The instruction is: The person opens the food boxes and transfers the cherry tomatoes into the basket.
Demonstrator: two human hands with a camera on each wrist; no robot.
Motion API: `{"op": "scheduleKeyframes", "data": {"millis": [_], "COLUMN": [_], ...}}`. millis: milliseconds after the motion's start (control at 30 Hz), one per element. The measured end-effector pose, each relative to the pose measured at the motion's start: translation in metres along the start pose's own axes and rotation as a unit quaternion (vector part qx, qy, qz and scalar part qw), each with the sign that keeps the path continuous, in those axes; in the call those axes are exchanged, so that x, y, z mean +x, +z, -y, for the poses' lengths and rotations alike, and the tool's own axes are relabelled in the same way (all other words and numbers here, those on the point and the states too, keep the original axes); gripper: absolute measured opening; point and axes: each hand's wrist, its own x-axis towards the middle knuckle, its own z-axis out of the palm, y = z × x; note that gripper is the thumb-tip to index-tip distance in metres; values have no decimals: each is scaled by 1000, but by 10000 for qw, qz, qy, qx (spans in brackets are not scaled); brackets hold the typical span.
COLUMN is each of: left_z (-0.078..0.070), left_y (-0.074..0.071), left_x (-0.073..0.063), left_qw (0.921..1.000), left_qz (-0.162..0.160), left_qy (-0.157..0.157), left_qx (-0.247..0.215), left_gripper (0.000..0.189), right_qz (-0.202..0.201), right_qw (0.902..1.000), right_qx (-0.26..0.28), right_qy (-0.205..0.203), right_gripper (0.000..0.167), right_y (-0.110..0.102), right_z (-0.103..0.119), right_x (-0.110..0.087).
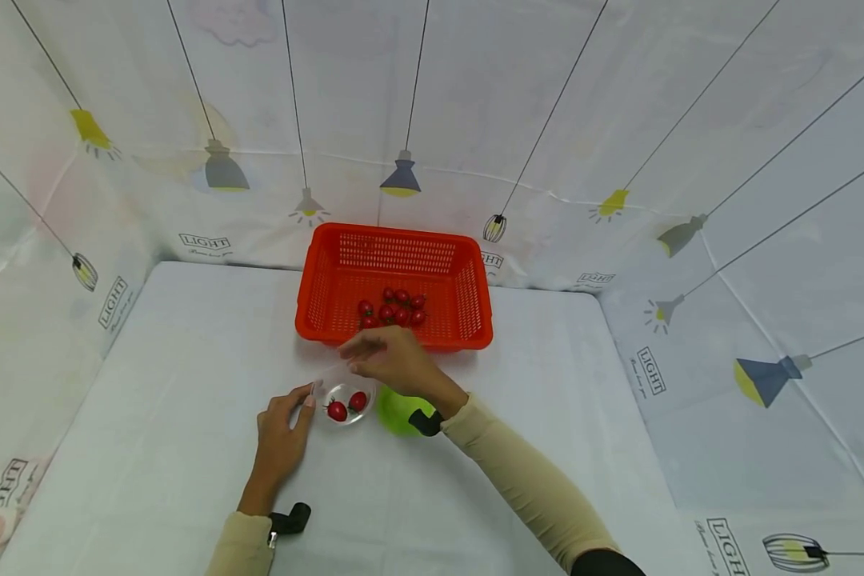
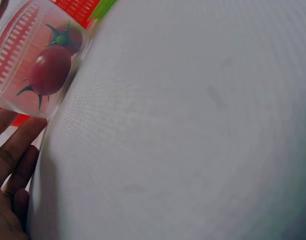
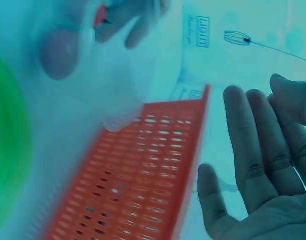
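Note:
My left hand [image 1: 282,428] is at the near left side of a clear plastic cup [image 2: 12,97], its fingertips touching the cup's outer wall. Inside the cup lie two small tomatoes [image 2: 51,70] with green stems. Over the cup's far right side and the near edge of the red basket, my right hand [image 1: 396,360] is raised with nothing in it. Its fingers [image 3: 243,135] are extended and spread in the right wrist view. Several more tomatoes [image 1: 401,315] lie in the red basket [image 1: 396,280], towards its near side.
A bright green round dish [image 1: 396,412] sits just right of the cup, partly hidden under my right wrist. White cloth covers the table [image 1: 187,384]. Sheets printed with hanging lamps [image 1: 403,176] stand behind the basket and along both sides.

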Motion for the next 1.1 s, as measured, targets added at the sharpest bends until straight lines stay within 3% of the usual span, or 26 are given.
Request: {"op": "scheduleKeyframes", "data": {"millis": [467,733,1100], "left_z": [2,4,-1], "left_y": [0,0,-1], "left_x": [0,1,0], "left_qw": [9998,9997,9997], "left_qz": [-114,-158,-126], "left_qy": [160,154,177], "left_qx": [-42,-69,-129], "left_gripper": [39,39,39], "right_qz": [320,760,1523], "right_qw": [9970,9948,9809], "right_qx": [-505,-523,-986], "right_qy": [502,430,696], "right_gripper": [27,30,29], "right_y": [34,48,60], "right_z": [-31,-36,-35], "right_x": [0,6,13]}}
